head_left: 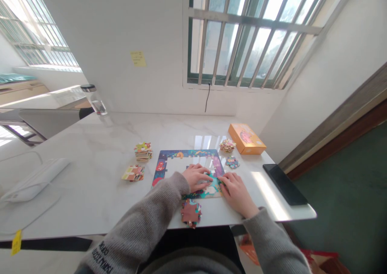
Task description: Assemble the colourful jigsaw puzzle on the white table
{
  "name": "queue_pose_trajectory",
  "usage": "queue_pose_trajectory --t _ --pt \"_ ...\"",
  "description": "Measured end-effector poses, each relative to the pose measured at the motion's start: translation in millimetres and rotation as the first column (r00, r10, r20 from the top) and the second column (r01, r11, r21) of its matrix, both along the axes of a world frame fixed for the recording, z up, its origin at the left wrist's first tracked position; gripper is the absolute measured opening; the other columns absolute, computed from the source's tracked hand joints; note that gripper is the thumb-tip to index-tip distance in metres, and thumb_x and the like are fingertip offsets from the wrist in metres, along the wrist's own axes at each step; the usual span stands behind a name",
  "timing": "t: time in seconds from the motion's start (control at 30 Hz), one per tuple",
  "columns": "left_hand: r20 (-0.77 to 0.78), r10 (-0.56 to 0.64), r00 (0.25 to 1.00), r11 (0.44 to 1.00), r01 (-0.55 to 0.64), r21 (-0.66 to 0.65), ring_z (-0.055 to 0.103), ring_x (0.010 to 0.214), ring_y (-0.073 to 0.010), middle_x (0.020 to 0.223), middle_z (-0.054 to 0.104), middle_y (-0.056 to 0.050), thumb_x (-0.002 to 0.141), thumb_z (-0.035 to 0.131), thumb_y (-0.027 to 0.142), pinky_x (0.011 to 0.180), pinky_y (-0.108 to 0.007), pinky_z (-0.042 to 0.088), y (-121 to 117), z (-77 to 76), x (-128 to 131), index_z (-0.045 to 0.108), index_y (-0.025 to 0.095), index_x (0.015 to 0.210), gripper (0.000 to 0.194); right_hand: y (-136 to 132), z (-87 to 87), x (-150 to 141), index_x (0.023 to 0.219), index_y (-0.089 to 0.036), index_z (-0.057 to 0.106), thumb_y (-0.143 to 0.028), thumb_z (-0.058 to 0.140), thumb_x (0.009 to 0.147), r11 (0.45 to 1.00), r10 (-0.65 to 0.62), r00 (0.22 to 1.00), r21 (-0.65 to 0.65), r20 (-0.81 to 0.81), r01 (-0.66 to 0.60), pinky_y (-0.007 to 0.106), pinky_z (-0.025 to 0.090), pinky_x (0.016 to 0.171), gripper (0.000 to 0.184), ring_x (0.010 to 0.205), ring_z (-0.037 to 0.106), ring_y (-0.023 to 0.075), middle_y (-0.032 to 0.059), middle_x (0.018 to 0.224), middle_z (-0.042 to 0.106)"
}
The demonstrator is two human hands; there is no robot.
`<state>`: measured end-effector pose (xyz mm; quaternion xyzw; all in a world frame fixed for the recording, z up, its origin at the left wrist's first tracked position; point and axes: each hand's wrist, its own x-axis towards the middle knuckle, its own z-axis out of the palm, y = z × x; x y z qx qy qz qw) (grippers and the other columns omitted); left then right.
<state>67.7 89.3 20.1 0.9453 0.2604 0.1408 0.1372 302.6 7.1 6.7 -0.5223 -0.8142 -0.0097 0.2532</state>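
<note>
A partly assembled jigsaw puzzle (160,165) lies flat on the white table, its border joined around a bare middle, with a filled patch at the lower right. Across that lower part rests my left hand (196,178), fingers stretched out over the pieces. My right hand (237,191) lies at the puzzle's lower right edge, its fingers apart and the tips touching the border. I see no piece held in either hand, though the palms' undersides are hidden. Just below the puzzle, a pile of jigsaw pieces (190,213) sits near the table's front edge.
Left of the puzzle stand a stack of pieces (143,153) and a smaller pile (133,173). Two more piles (227,146) lie on the right, near an orange box (247,139) and a black phone (284,184). A bottle (95,100) stands at the far left.
</note>
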Motion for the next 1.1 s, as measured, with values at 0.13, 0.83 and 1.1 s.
queue_pose_trajectory --t 0.13,0.83,1.1 --pt "0.091 0.057 0.994 0.997 -0.060 0.038 0.051 0.119 -0.0281 0.137 0.059 -0.006 0.091 0.061 0.041 0.105 -0.048 0.036 2.8 1.1 -4.9 0.063 0.031 0.130 0.040 7.4 -1.3 10.8 0.128 -0.022 0.058 -0.023 0.049 0.097 0.999 -0.045 0.976 -0.011 -0.214 0.044 0.044 0.050 0.092 0.033 0.103 0.058 0.0262 0.0104 0.108 0.061" --pt "-0.014 0.250 0.968 0.968 -0.250 0.012 0.052 0.106 -0.0265 0.114 0.064 -0.007 0.076 0.076 0.037 0.102 -0.045 0.039 44.1 -15.8 -62.9 0.069 0.024 0.107 0.035 89.6 5.8 87.2 0.094 -0.020 0.065 -0.021 0.052 0.088 0.984 -0.057 0.972 -0.176 -0.229 0.016 0.030 0.051 0.071 0.015 0.064 0.053 0.0117 0.0047 0.102 0.060" --pt "-0.024 0.235 0.972 0.971 -0.236 -0.030 0.053 0.103 -0.0249 0.107 0.065 -0.004 0.074 0.076 0.030 0.106 -0.045 0.036 46.0 -19.6 -60.8 0.069 0.023 0.095 0.023 85.0 9.1 91.4 0.099 -0.021 0.066 -0.027 0.058 0.084 0.984 -0.058 0.970 -0.175 -0.238 0.016 0.030 0.051 0.066 0.018 0.061 0.053 0.0121 0.0031 0.095 0.057"
